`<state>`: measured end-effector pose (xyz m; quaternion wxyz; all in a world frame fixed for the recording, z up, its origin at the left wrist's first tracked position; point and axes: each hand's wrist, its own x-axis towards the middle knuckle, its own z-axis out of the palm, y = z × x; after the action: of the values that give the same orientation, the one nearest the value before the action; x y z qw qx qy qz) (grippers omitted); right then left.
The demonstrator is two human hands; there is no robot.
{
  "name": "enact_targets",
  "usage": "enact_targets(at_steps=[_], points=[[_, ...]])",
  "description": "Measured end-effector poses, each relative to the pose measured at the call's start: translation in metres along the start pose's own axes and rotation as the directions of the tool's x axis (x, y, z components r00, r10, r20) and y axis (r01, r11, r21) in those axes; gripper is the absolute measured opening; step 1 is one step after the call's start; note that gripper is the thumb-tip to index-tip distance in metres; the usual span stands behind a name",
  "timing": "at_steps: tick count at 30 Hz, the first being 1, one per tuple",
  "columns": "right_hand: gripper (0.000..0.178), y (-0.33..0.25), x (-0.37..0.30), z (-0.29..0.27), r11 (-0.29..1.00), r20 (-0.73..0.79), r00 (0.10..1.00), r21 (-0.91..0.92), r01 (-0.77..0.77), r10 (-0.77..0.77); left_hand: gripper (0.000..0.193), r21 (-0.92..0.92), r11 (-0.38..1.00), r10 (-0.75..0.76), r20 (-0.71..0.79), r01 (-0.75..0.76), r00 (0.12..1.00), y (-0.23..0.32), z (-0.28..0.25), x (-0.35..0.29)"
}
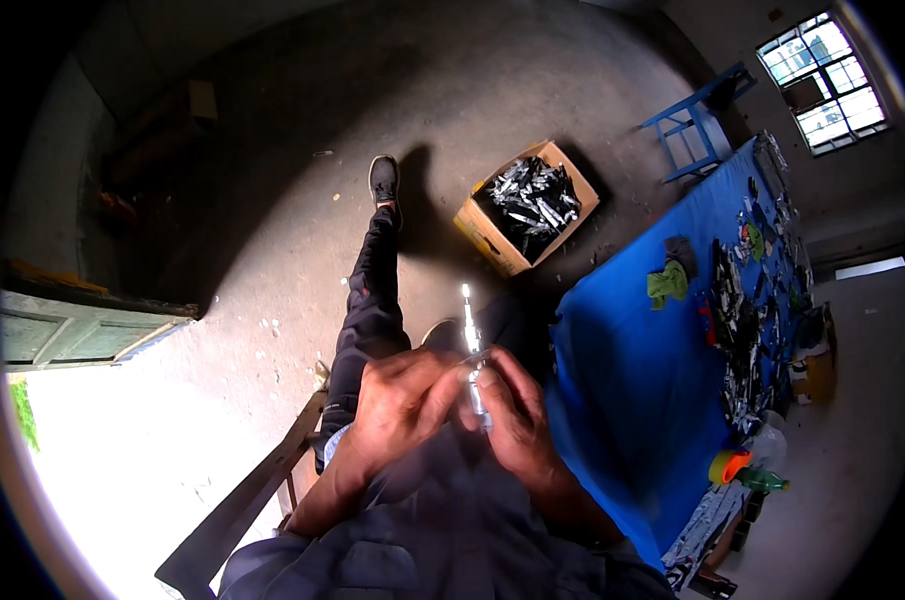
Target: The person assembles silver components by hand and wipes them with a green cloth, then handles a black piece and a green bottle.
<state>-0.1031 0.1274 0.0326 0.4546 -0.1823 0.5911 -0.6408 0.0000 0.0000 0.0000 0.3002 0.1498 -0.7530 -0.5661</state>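
Here, a slim metal rod (470, 345) stands nearly upright between two hands above the person's lap, its bright tip pointing away toward the floor. The left hand (404, 400) is curled, its fingertips pinching the rod's lower part; the right hand (512, 415) is wrapped shut around the same stretch, so the rod's base is hidden. Beyond the hands, a dark-trousered leg (370, 300) stretches out, ending in a black shoe (383, 180) on the concrete floor (272, 200). Near the shoe sits an open cardboard box (527, 205) heaped with shiny metal parts. To the right, a blue-covered table (622, 380) carries a green cloth (666, 284) and a long row of similar metal pieces (737, 340), with a bottle (762, 480) and a tape roll (724, 466) at its near end. A blue chair (697, 125) stands past the table, beneath a barred window (822, 80).
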Motion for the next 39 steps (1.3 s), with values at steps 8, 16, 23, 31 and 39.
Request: enact_targets(at_steps=[8,16,23,31,39], points=[[0.033,-0.001,-0.001,-0.003,0.988,0.046,0.995,0.118,-0.095,0.091,0.01,0.102,0.989,0.106,-0.031,-0.103,0.994,0.0,-0.006,0.009],[0.037,-0.007,-0.002,-0.007,0.997,-0.051,0.996,0.022,-0.078,0.079,0.001,0.18,0.98,0.079,0.052,-0.087,0.996,0.007,0.001,0.009],[0.038,-0.006,-0.002,-0.017,0.997,-0.057,0.995,-0.016,-0.077,0.076,0.003,0.193,0.969,0.15,0.028,-0.153,0.988,0.002,0.01,0.013],[0.031,-0.012,-0.004,-0.019,0.998,-0.087,0.995,-0.01,-0.054,0.053,0.004,0.151,0.987,0.043,0.013,-0.045,0.999,-0.001,0.005,0.013],[0.036,-0.011,-0.006,-0.023,0.999,-0.067,0.998,-0.043,-0.021,0.018,0.003,0.145,0.987,0.061,0.074,-0.072,0.995,0.007,0.012,0.014]])
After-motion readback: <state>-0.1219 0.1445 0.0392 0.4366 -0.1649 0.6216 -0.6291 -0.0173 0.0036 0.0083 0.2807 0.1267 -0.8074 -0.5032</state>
